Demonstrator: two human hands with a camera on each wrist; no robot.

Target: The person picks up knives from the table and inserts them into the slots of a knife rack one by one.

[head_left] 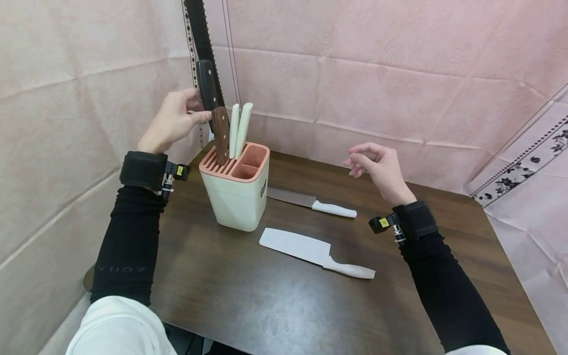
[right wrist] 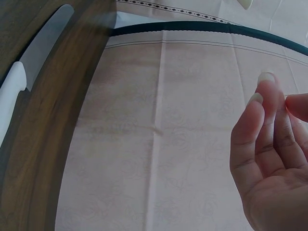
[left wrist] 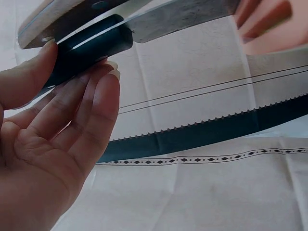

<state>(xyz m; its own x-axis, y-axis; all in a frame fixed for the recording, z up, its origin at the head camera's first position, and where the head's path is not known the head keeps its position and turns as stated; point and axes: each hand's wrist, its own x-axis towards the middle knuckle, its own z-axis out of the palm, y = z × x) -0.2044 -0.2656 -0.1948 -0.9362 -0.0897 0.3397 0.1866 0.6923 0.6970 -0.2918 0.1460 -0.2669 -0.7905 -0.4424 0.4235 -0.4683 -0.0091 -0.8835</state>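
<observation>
My left hand (head_left: pixel 170 121) pinches the black handle of a knife (head_left: pixel 206 85) between thumb and fingers, above the back left of a pale green knife holder (head_left: pixel 237 202). In the left wrist view, part of this knife's blade (left wrist: pixel 183 20) runs from the handle toward the holder's slots. A brown wooden-handled knife (head_left: pixel 220 133) stands in the slots beside it, close to my thumb. Two pale green handles (head_left: pixel 243 127) rise just right of that. Over the table's right side, my right hand (head_left: pixel 381 167) hovers with loosely bent fingers and holds nothing.
A white-handled knife (head_left: pixel 335 209) lies behind a white cleaver (head_left: pixel 297 245) on the brown wooden table (head_left: pixel 213 286), both right of the holder. Pink cloth (head_left: pixel 377 74) hangs behind and at the left. The holder's pink top has two square compartments at its right.
</observation>
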